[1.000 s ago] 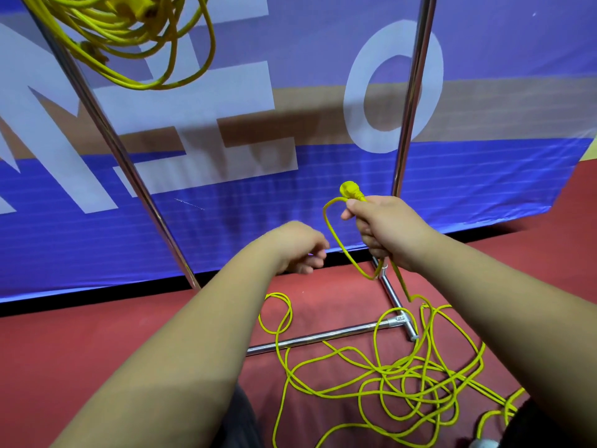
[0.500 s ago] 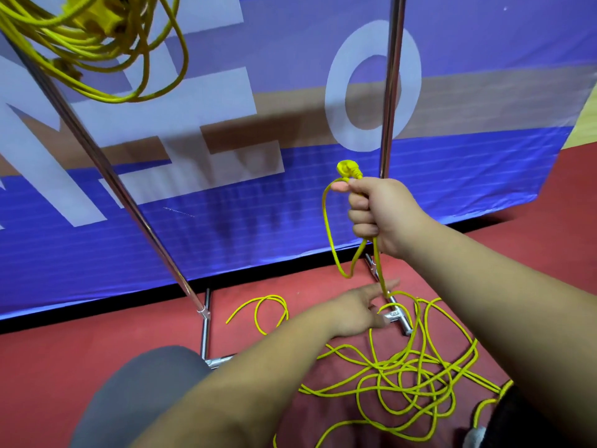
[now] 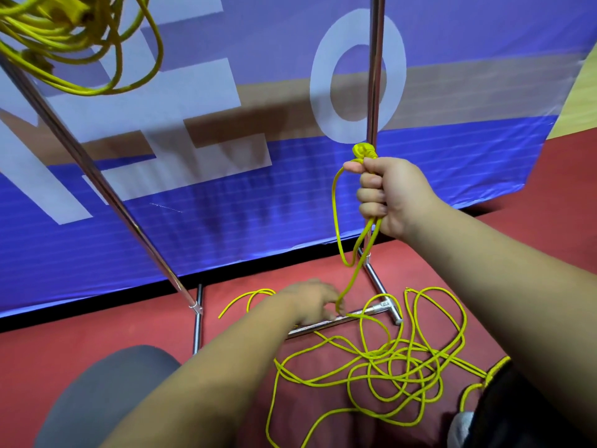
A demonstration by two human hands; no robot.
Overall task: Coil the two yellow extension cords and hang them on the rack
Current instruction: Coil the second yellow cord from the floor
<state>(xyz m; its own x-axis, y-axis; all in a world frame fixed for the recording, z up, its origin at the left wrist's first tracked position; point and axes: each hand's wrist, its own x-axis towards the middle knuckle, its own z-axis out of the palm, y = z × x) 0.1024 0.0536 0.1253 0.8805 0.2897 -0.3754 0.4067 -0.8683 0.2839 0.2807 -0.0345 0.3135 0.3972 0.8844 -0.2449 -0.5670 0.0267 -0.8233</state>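
- The right hand (image 3: 391,195), centre right of the frame, is fisted tight around the cord (image 3: 382,353). The plug (image 3: 363,151) pokes out above the fist and 1 small loop hangs below it. Holding the end high probably fixes the start of the coil while slack is gathered in.
- The left hand (image 3: 310,302), lower centre, reaches down to the strand that drops from the fist, just at the base bar of the rack (image 3: 376,76). It is blurred, so I cannot tell whether its fingers have closed on the strand or only touch it. It looks set to fetch the next loop.
- Most of the cord lies in a loose tangle at lower right, partly draped over the base bar, so nearly all the coiling is still to do.
- The coil (image 3: 64,43) of the other cord hangs at upper left beside the slanted pole. Its support is out of frame, but 1 of the 2 cords appears done.
- The floor (image 3: 97,318) is dull red and flat, and the cord should slide on it easily.
- A blue banner (image 3: 226,205) with big white letters stands behind the rack.
- A grey knee (image 3: 106,392) shows at lower left.
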